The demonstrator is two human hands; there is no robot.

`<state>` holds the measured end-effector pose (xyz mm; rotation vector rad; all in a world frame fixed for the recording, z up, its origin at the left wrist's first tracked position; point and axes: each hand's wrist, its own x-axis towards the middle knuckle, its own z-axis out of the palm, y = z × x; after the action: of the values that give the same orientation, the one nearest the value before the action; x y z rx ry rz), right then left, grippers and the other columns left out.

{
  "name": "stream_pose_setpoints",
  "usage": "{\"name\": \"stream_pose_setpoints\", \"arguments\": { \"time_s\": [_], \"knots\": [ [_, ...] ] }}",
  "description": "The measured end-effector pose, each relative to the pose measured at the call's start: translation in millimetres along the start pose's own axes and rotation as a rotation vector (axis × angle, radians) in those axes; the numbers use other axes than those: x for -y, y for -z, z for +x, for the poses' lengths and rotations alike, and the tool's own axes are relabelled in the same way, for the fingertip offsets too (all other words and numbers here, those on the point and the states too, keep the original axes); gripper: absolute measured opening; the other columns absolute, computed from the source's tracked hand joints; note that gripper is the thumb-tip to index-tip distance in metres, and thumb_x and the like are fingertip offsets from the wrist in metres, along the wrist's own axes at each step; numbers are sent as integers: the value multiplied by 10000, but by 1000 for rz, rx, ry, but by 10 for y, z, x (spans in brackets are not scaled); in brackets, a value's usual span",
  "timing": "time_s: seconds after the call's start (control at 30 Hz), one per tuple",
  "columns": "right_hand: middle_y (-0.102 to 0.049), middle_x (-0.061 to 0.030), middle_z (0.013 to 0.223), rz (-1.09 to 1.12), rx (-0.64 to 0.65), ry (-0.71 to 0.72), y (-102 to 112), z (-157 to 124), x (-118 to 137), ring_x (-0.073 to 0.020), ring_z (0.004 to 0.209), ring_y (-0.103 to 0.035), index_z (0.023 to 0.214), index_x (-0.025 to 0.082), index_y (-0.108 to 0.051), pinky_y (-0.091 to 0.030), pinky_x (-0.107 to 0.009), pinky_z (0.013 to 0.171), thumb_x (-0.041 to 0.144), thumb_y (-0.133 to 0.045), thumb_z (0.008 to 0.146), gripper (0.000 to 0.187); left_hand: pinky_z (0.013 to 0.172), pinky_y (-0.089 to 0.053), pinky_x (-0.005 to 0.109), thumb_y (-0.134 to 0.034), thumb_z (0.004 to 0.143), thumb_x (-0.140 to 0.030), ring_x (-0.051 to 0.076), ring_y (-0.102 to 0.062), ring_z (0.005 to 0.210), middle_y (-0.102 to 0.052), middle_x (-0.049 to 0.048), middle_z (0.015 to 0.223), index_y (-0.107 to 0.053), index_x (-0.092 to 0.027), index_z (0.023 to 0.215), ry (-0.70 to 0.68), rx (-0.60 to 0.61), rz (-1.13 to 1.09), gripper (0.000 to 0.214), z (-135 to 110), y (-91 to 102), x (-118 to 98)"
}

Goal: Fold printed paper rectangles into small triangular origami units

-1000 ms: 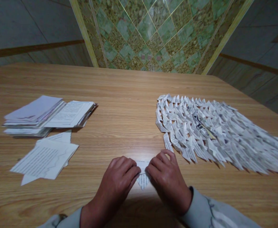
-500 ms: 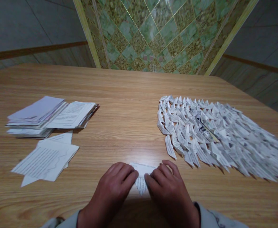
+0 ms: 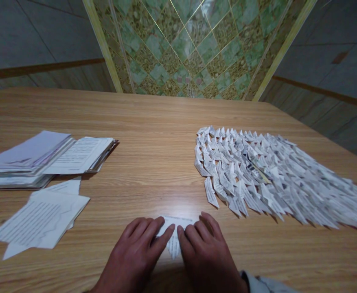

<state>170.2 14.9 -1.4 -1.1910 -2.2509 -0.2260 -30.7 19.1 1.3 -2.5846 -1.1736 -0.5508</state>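
Observation:
A small piece of printed paper [image 3: 174, 232], folded to a downward point, lies on the table near its front edge. My left hand [image 3: 137, 250] presses on its left side, thumb stretched toward the middle and fingers curled over the upper left part. On the right side, my right hand [image 3: 204, 248] holds it down with its thumb near the centre, the fingers bent and one raised a little. The two thumb tips nearly meet. Both hands hide the paper's outer ends.
To the right, many folded paper boats [image 3: 251, 171] stand packed in rows on the wooden table [image 3: 154, 158]. Loose printed sheets [image 3: 44, 217] lie at the left, below stacks of paper [image 3: 80, 154]. A tiled wall [image 3: 190, 53] rises behind.
The view has shifted slightly, so things sit lower and further left. My thumbs have come closer together over the folded paper, the left one now stretched straighter.

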Motion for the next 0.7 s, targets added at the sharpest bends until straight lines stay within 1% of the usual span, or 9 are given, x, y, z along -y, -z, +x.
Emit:
{"name": "stream_pose_setpoints", "arguments": {
  "time_s": [0.07,0.13,0.27,0.4,0.47,0.5,0.57,0.63,0.7],
  "knots": [
    [-591,-18,705,-4,-14,-20,-20,-35,12,-210,689,-496,908,194,-672,-320,-450,1056,43,-484,890,243,884,-433,428,-372,933,-13,250,-616,965,-715,88,1121,-664,-270,1224,25,32,-14,486,-47,-6,18],
    [-591,-17,703,-12,-23,-34,-12,-52,7,-211,690,-495,830,214,-653,-319,-464,1060,71,-542,865,185,940,-410,474,-397,924,-37,268,-608,1017,-695,95,1204,-643,-283,1271,43,59,-23,492,-105,-4,53],
    [-589,-14,686,-46,30,-20,65,-29,-38,-217,706,-502,695,226,-611,-326,-474,1050,109,-632,828,178,1010,-369,510,-473,902,-86,278,-602,1072,-644,78,1346,-611,-307,1325,28,98,-2,497,-186,50,151],
    [-571,-13,649,-63,28,-43,144,7,-72,-214,688,-493,629,218,-599,-320,-494,1058,99,-672,791,214,1001,-364,494,-510,892,-127,271,-615,1063,-651,81,1357,-620,-294,1319,-21,88,36,472,-166,125,207],
    [-574,-14,649,-65,54,-27,181,18,-76,-212,686,-496,634,210,-613,-323,-496,1056,92,-690,773,199,1005,-354,496,-514,904,-161,275,-623,1062,-665,82,1344,-632,-287,1308,-39,87,55,439,-140,146,209],
    [-576,-15,650,-69,67,-23,198,23,-75,-212,688,-498,640,207,-622,-325,-497,1057,92,-699,765,187,1011,-344,502,-520,917,-194,279,-627,1061,-672,80,1338,-639,-286,1301,-43,87,69,413,-131,152,206],
    [-582,-17,650,-82,83,-27,229,31,-72,-214,691,-498,650,203,-637,-326,-498,1060,95,-719,748,167,1021,-324,512,-542,946,-317,292,-635,1055,-672,81,1346,-643,-280,1303,-63,91,104,372,-129,157,203],
    [-591,-18,653,-91,88,-29,246,37,-68,-216,695,-496,647,208,-642,-326,-496,1065,103,-744,729,167,1030,-311,508,-554,953,-457,298,-641,1056,-665,85,1362,-638,-269,1318,-98,89,136,418,-145,163,210],
    [-596,-16,653,-96,87,-35,245,39,-67,-215,697,-498,637,209,-643,-321,-493,1067,110,-774,704,178,1035,-308,497,-545,952,-534,296,-644,1065,-663,92,1367,-626,-256,1338,-126,78,153,482,-165,176,229]
  ]
}}
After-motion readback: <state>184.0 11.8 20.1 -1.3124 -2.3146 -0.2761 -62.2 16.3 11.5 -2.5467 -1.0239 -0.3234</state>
